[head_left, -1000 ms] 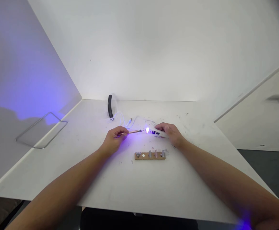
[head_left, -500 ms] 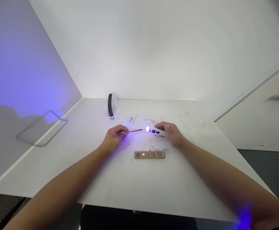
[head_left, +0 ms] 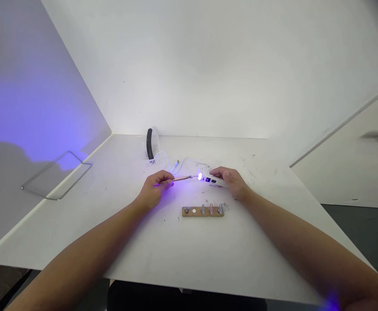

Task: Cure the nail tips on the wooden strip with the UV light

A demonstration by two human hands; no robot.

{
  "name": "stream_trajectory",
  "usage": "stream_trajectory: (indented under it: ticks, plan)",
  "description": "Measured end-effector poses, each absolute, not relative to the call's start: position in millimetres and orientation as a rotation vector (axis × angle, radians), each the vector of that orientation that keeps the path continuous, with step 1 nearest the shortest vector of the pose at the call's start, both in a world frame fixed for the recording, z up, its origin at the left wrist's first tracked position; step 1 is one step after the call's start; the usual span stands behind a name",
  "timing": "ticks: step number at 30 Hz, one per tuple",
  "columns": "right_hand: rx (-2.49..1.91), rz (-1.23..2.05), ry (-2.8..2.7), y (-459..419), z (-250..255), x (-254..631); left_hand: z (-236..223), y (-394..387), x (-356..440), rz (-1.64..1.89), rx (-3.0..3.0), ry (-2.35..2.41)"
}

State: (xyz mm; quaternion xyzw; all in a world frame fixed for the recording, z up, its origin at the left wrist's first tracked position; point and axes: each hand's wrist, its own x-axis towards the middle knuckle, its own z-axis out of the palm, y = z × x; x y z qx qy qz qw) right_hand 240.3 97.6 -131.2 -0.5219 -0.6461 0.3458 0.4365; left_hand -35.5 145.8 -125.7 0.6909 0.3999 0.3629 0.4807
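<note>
While the left hand (head_left: 152, 190) pinches a rose-gold pen-shaped tool (head_left: 180, 178) between thumb and fingertips, the right hand (head_left: 237, 183) grips a white handheld curing lamp (head_left: 221, 183), thumb on one side and fingers bent along the other, close together. Taking the violet glow (head_left: 200, 176) at the lamp's head as the centre of a clock, the tool and left hand lie toward 9 o'clock, the lamp body and right hand toward 3. The tool's metal tip meets the edge of the glow; glare hides whether it touches the lamp head.

At 6 o'clock, a brown strip (head_left: 198, 214) lies on the white tabletop (head_left: 163, 246), bearing three upright nail-shaped tips (head_left: 211, 209) toward its right end. A white cable (head_left: 167, 158) with a metal-ended connector (head_left: 176, 164) loops toward 10 o'clock, and a black curved handle (head_left: 149, 144) sits farther out that way.

The likeliest fault is drift: a small turn of either wrist could swing the tool tip out of the beam or knock it into the lamp head, smearing whatever it carries. Lowering a hand carelessly toward 6 could topple the tips, and the left hand's nearness to the cable could let it snag.
</note>
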Motion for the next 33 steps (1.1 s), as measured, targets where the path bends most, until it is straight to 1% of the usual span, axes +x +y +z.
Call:
stream_trajectory:
  ticks: [33]
  plan:
    - [-1.322,0.852,-1.6,97.9,-133.1,241.3,-125.8,145.1,-35.5,0.838,1.6,0.876]
